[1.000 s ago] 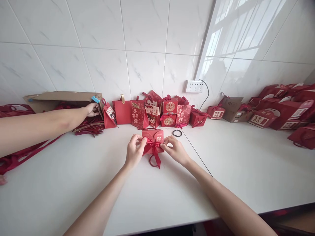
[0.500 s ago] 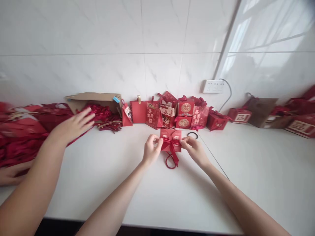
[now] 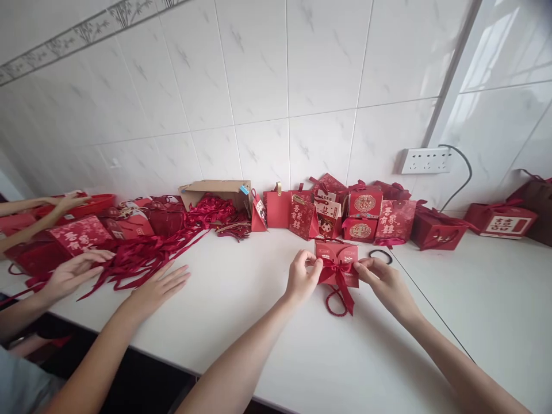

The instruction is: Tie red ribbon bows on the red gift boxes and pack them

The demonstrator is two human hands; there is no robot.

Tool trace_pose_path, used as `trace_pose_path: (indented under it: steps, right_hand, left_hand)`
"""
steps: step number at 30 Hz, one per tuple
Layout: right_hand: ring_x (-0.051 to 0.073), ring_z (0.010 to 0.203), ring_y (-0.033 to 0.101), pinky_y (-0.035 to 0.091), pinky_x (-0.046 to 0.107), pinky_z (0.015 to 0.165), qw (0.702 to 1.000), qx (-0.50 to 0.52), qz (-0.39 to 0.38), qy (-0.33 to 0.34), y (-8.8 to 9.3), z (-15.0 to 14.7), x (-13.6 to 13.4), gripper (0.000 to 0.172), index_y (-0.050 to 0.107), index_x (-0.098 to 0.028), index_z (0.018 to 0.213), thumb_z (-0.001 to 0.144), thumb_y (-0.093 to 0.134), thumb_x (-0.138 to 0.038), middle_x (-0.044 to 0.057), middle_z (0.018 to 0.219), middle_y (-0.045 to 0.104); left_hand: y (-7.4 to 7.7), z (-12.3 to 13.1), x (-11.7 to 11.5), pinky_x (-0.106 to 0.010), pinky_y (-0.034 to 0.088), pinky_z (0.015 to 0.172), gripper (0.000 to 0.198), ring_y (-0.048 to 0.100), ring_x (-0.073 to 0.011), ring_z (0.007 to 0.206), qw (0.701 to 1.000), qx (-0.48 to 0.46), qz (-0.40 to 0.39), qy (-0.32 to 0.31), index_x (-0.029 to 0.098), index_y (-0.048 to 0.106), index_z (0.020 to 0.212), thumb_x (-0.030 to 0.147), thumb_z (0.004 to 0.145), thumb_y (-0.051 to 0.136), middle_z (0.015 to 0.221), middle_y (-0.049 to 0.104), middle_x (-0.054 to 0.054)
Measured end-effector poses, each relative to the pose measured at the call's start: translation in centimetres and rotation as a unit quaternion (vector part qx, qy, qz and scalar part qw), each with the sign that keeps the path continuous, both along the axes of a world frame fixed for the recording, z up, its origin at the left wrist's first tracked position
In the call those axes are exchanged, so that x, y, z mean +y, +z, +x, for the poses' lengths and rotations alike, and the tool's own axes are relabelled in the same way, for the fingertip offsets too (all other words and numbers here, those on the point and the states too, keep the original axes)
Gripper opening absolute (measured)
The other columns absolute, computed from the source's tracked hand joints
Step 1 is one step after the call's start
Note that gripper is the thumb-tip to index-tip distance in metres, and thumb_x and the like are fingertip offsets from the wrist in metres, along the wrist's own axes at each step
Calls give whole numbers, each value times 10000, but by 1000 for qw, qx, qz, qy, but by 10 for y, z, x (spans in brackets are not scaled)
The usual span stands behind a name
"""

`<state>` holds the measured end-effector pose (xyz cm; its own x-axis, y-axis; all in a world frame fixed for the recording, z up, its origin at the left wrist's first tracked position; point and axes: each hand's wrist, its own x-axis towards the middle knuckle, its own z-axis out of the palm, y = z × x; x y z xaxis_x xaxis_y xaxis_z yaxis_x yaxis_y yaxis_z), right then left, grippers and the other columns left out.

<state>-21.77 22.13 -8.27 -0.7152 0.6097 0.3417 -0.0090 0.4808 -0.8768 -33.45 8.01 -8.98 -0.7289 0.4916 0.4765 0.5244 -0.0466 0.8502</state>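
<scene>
A small red gift box point(image 3: 340, 255) with a gold emblem stands on the white counter point(image 3: 267, 333) before me. A red ribbon bow point(image 3: 337, 273) is tied across its front, with tails and a cord loop hanging toward me. My left hand point(image 3: 303, 278) pinches the bow's left loop. On the other side, my right hand point(image 3: 385, 281) pinches the right loop. Both hands are closed on the ribbon.
Several red gift boxes point(image 3: 362, 210) line the tiled wall, beside a black hair tie point(image 3: 380, 256). A cardboard box point(image 3: 215, 192) and a pile of red ribbons point(image 3: 150, 247) lie left. Another person's hands point(image 3: 157, 287) rest near the ribbons; a further person's arm point(image 3: 47, 208) reaches at far left. A power strip point(image 3: 425, 160) hangs on the wall.
My view has swung left and up. My hands stay pinched on the bow. The neighbour's hand left the cardboard box and came down flat on the counter near the ribbons.
</scene>
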Motion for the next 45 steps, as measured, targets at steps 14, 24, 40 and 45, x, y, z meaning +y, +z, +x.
trace_pose_path:
  steps: [14, 24, 40, 45]
  right_hand:
    - [200, 762, 598, 511, 352, 714, 997, 50, -59, 18, -6, -7, 3, 465, 555, -183, 671, 683, 586, -646, 53, 760, 614]
    - [195, 763, 588, 508, 357, 740, 997, 50, -52, 23, -6, -7, 4, 441, 548, -181, 676, 710, 582, -619, 53, 753, 613]
    - [194, 747, 584, 486, 361, 744, 998, 42, -41, 23, -3, -6, 2, 408, 526, -194, 658, 741, 557, -592, 37, 727, 599]
    - [193, 762, 589, 480, 364, 769, 998, 47, -47, 21, -4, -6, 3, 425, 526, -191, 661, 721, 570, -609, 42, 758, 605]
  left_hand:
    - [4, -6, 1, -233, 439, 638, 211, 559, -144, 704, 999, -36, 4, -16, 202, 424, 659, 359, 758, 525, 621, 473, 28]
    - [5, -4, 0, -241, 440, 635, 201, 552, -155, 735, 1000, -16, -7, -9, 205, 428, 665, 359, 766, 508, 646, 484, 16]
    - [3, -5, 1, -240, 444, 642, 203, 543, -147, 696, 1000, 8, 3, -8, 206, 431, 636, 335, 770, 513, 623, 474, 22]
    - [4, -4, 0, -243, 442, 655, 202, 541, -148, 708, 1000, 12, -7, -6, 207, 428, 641, 338, 773, 506, 638, 478, 20]
